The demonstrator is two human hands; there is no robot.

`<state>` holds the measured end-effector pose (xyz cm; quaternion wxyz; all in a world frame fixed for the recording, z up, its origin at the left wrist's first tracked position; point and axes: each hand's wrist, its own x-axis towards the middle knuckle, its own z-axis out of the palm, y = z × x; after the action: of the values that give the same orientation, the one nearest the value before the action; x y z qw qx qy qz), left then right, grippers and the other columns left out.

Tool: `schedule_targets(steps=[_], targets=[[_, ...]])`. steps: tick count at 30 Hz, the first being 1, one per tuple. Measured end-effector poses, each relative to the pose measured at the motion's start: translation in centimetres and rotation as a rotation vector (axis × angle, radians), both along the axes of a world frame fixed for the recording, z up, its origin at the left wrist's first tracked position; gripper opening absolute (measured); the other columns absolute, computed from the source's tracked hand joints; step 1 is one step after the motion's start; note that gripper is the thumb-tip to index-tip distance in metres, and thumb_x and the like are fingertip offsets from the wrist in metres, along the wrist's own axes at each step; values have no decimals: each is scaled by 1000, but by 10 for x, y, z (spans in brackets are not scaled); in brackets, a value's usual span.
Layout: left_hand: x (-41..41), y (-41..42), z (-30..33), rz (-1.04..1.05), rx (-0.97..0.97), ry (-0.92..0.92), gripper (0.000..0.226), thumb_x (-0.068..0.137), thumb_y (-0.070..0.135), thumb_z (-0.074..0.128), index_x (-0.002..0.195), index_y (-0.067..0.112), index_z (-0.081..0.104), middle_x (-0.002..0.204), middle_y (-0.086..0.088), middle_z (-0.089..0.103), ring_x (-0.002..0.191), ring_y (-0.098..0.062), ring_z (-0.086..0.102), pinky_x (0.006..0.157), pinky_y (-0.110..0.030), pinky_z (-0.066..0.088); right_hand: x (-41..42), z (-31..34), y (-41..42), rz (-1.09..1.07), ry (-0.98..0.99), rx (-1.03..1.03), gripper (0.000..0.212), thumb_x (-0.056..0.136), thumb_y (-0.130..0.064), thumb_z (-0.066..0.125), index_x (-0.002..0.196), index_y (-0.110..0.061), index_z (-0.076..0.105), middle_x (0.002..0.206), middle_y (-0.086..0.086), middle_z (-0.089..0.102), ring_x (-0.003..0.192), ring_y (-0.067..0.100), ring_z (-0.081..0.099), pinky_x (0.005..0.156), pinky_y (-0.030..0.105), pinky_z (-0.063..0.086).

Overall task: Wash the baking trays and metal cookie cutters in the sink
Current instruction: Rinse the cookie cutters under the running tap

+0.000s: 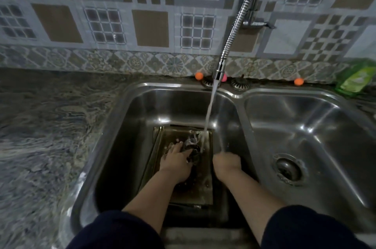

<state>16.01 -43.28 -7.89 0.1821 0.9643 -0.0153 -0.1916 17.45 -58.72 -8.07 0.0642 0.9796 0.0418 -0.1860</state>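
Observation:
A rectangular baking tray [203,189] lies in the bottom of the left sink basin [142,110], wet and dark. Metal cookie cutters [193,147] sit in a small heap on the tray's far end, where the water stream lands. My left hand [177,161] rests on the tray with its fingers spread against the cutters; whether it grips one is unclear. My right hand [226,161] is at the tray's right edge, fingers curled down out of sight. Water runs from the flexible metal tap [218,71].
The right sink basin [305,126] holds only its drain [289,169]. A green dish soap pouch [355,79] lies at the back right. Small orange balls [199,75] sit on the sink's back ledge. Marbled countertop [50,126] spreads to the left.

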Motion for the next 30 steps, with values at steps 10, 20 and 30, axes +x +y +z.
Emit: schedule_targets(steps=[10, 20, 30], targets=[[21, -36, 42, 622, -950, 153, 41, 101, 40, 35, 122, 11, 56, 106, -17, 67, 81, -26, 69, 60, -33, 58, 27, 69, 12, -418, -265, 887, 13, 79, -21, 76, 86, -23, 64, 87, 0, 64, 83, 18, 63, 71, 28, 53], [29, -32, 47, 672, -1335, 202, 44, 95, 47, 48, 111, 9, 65, 111, -20, 67, 99, -31, 66, 90, -42, 54, 16, 63, 10, -447, -301, 1127, 20, 81, -15, 73, 73, -28, 60, 88, 5, 70, 86, 22, 68, 81, 41, 58], [28, -25, 49, 648, -1260, -29, 25, 95, 23, 56, 117, 24, 67, 100, -1, 71, 83, -14, 67, 69, -26, 54, 15, 58, 8, -485, -218, 1221, 26, 94, -24, 59, 119, -21, 64, 108, 0, 69, 97, 17, 66, 90, 35, 54]])
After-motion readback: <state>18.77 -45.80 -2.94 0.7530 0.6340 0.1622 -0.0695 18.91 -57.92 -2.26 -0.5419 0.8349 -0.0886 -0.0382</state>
